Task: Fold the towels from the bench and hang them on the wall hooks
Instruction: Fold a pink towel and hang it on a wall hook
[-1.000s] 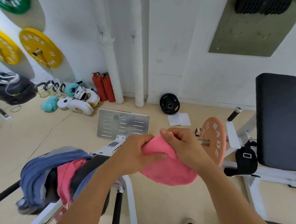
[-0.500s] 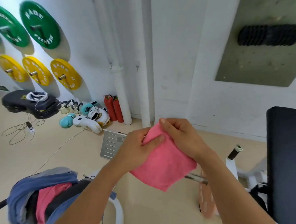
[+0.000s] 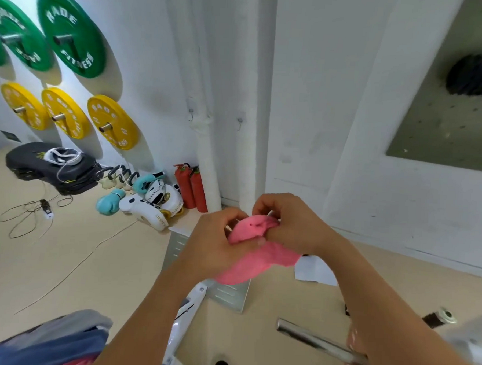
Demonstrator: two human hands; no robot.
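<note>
Both hands are up in front of the person, close together, and both hold one pink towel [image 3: 254, 255]. The left hand [image 3: 214, 245] is closed around the towel's left side. The right hand [image 3: 285, 223] pinches the top of the towel with bent fingers. The towel is small and bunched, so it looks mostly folded, and its lower part hangs down toward 6 o'clock.

Two small wall hooks sit on the white wall, up at about 12 o'clock from the hands. One hook [image 3: 191, 114] is left of a white pipe [image 3: 207, 163], and the other hook [image 3: 239, 123] is to the right of it. Both hooks are bare. No towel hangs on the wall here yet.

More towels [image 3: 58, 340] wait in a pile down at 7 o'clock, at the bottom left corner. There is blue, grey and a bit of pink in that pile. It is too blurry to count them, and the bench under them cannot be made out.

So the job looks like it is near its start. One towel is nearly ready, and I think the hands are getting a spot on it ready for a hook. Hanging it is still to do. Then the pile needs folding and hanging too.
</note>
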